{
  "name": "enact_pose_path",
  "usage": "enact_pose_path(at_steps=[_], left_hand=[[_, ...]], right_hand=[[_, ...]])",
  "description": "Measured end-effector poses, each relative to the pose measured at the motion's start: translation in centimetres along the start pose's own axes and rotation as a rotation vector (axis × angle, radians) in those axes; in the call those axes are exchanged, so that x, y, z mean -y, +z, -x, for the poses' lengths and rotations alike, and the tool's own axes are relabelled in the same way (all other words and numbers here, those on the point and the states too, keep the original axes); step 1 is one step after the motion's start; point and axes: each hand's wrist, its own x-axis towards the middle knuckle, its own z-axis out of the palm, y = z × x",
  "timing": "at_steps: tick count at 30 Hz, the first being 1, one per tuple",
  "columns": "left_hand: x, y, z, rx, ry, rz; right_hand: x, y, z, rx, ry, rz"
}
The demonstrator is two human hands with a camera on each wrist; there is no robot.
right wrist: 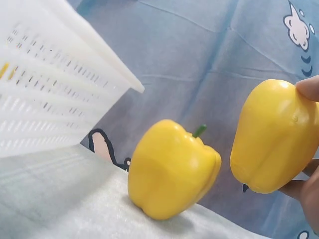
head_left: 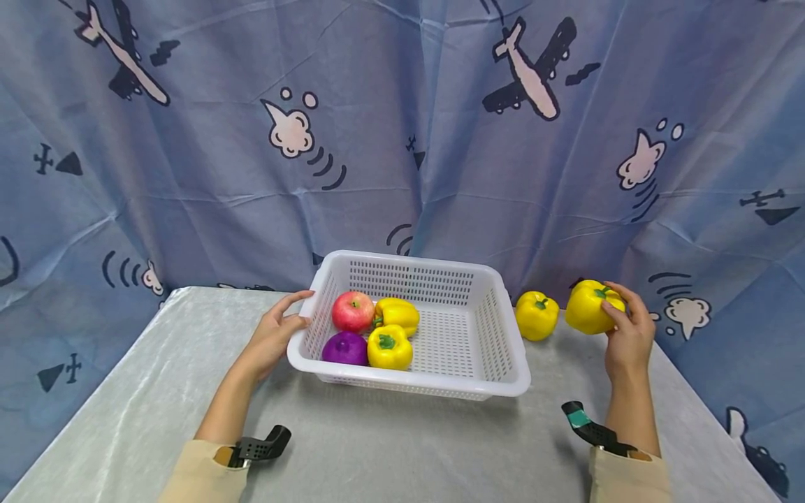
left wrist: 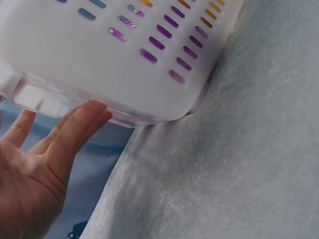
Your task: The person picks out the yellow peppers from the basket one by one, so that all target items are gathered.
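Note:
A white plastic basket point(head_left: 440, 383) stands on the table. Inside, toward its left end, are a red apple point(head_left: 353, 311), a purple round vegetable or fruit point(head_left: 345, 348) and two yellow bell peppers, one lying point(head_left: 399, 316) and one stem up point(head_left: 390, 348). My left hand point(head_left: 269, 342) touches the basket's left rim with fairly straight, spread fingers. To the right of the basket, my right hand point(head_left: 631, 334) grips a yellow bell pepper point(head_left: 590, 307) between thumb and fingers, raised off the table. Beside it, another yellow bell pepper point(head_left: 537, 316) sits on the table, close to the basket.
The table point(head_left: 390, 447) has a pale grey cloth. Behind its far edge hangs a blue curtain point(head_left: 377, 140) printed with planes and clouds. A black strap-on device point(head_left: 264, 443) is on the left wrist, and a similar one point(head_left: 591, 429) on the right.

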Motion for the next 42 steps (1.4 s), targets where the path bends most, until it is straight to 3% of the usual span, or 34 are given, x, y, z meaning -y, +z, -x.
enact_pose_path(at_steps=[16,42], left_hand=[[0.1,-0.1,0.0,0.001,-0.006,-0.001],[0.1,0.0,0.0,-0.003,-0.009,0.007]], right_hand=[[-1.4,-0.5,-0.2,-0.01,0.076,0.004],[-3.7,-0.7,-0.6,-0.001,0.087,-0.001]])
